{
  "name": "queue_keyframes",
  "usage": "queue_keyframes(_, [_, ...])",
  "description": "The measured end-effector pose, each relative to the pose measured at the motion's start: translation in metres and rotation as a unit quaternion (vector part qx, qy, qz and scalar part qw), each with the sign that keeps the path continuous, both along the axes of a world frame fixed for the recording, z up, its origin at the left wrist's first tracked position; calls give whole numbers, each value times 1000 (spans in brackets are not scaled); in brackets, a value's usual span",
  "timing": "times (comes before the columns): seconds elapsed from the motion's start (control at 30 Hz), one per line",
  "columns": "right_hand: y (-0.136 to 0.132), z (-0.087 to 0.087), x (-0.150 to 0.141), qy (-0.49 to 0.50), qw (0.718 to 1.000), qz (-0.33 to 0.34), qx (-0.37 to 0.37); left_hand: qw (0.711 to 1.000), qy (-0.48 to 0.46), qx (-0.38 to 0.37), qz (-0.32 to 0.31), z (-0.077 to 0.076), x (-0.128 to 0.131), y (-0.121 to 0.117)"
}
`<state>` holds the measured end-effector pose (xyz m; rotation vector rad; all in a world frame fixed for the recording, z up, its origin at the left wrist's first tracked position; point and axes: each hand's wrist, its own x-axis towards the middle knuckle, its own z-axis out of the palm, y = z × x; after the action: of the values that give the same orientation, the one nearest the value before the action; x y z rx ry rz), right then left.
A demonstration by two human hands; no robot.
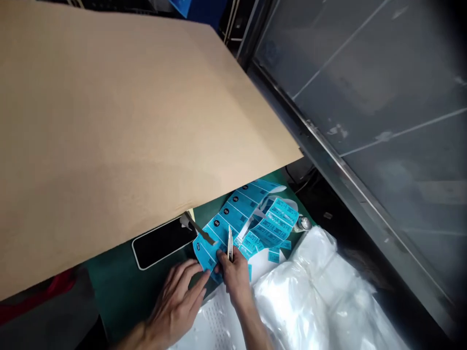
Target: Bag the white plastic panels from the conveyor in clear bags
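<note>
A strip of blue labels [233, 214] lies on the green table top and runs out from beneath the large brown cardboard. My right hand [235, 277] is closed around a utility knife [230, 245], its blade pointing up and away from me over the strip. The thumb and fingers of that hand are at the strip's near end. My left hand [180, 296] is palm down with fingers stretched, the fingertips at the lower left edge of the strip. More blue label pieces [279, 221], smaller and printed, are heaped to the right, partly curled.
Brown cardboard [127, 121] covers most of the left side and overhangs the table. A phone [164, 241] with a dark screen lies partly under it, beside a dark narrow strip [202, 231]. Clear plastic bags [310, 291] fill the lower right. A grey metal panel [365, 87] rises at right.
</note>
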<state>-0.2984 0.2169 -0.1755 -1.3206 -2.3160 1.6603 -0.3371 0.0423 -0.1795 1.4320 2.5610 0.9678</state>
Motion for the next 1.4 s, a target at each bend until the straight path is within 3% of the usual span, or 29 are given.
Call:
queue_keyframes(0.17, [-29,-5,34,-37,999,-3,-31,995,89,4,-53,3,1,-42])
queue_keyframes(0.33, [-57,-7,41,-48,992,5,-118,984,103,-83,-117,-15,8,-66])
queue_keyframes(0.4, [-62,0,45,-52,996,19,-70,985,89,-98,-115,-24,7,-71])
queue_keyframes(0.53, [-66,13,62,-27,983,98,150,987,44,-79,-135,-32,-1,-78])
queue_keyframes(0.6, [-73,9,66,0,946,203,252,987,27,-69,-145,-34,-5,-81])
queue_keyframes(0.67, [-83,-1,63,0,889,309,339,987,14,-60,-147,-35,-6,-81])
queue_keyframes(0.73, [-90,-12,54,-25,842,362,400,988,3,-50,-146,-37,-6,-81])
queue_keyframes(0.8, [-94,-20,45,-42,825,368,428,989,-4,-47,-142,-39,-5,-81])
queue_keyframes(1.1, [-93,-25,46,-50,822,350,447,986,1,-83,-146,-44,-3,-81])
queue_keyframes(1.4, [-94,-32,46,-44,811,347,468,985,-8,-87,-146,-35,-6,-79])
